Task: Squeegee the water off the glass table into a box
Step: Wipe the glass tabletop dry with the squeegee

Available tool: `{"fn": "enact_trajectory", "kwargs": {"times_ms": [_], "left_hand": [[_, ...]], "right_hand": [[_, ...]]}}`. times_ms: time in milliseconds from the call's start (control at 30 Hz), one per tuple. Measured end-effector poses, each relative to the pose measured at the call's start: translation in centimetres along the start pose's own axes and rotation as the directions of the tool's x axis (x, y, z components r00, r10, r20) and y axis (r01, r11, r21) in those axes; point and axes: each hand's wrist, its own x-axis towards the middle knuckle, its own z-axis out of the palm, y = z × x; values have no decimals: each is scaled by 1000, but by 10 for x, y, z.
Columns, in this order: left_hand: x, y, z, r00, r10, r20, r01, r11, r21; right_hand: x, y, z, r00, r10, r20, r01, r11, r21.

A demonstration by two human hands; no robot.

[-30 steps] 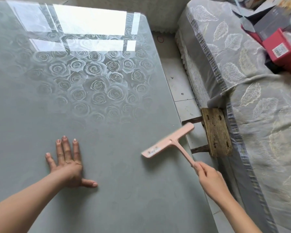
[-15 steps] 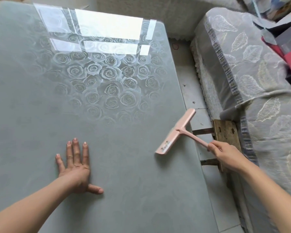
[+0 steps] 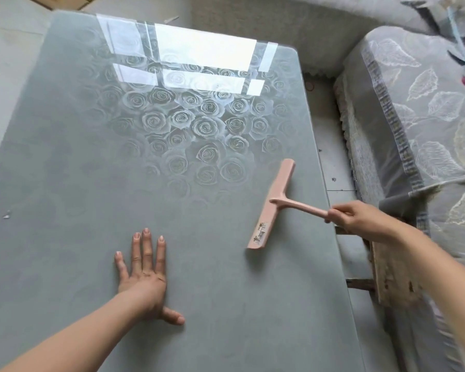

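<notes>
– Grey-green glass table (image 3: 65, 170) fills most of the view, with a rose pattern under the glass and a bright window reflection (image 3: 204, 49) at the far end. Where is the squeegee?
– The pink squeegee (image 3: 271, 208) is over the right part of the table. Its blade runs from near to far, a little slanted. Its handle points right, and the right hand (image 3: 360, 218) grips the end of it with curled fingers, just over the table's right edge.
– Does the blade touch the glass?
– Hard to tell; it is on the glass or just above it.
– And the other hand?
– The left hand (image 3: 142, 275) lies flat, palm down on the glass, fingers straight and slightly spread, thumb out to the right. It holds nothing. It is nearer than the blade and to its left, well apart from it.
– How much room is around?
– Glass stretches wide to the left of the blade and beyond it. To the right the table edge is close, then comes a narrow strip of tiled floor (image 3: 330, 157), then a sofa (image 3: 427, 116) under a leaf-print cover. A worn wooden stool (image 3: 392, 280) stands in that strip, below the right forearm. A small white speck (image 3: 6, 214) sits near the table's left edge.
</notes>
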Motion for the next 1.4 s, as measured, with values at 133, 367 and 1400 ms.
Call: {"fn": "enact_trajectory", "kwargs": {"times_ms": [133,367,1400], "left_hand": [[-1,2,1,1000,3,-3,-3,1000,-7],[-1,3,1,1000,24,-7,-24,1000,-4],[-13,-86,-7,827,210,-522,-346,921,-177]], "right_hand": [[11,-29,16,1000,-19,7,19,1000,6],[49,-144,45,967,-253,-7,253,967,-3],[-49,-155,58,993,108,-52,-117,971,-209]]}}
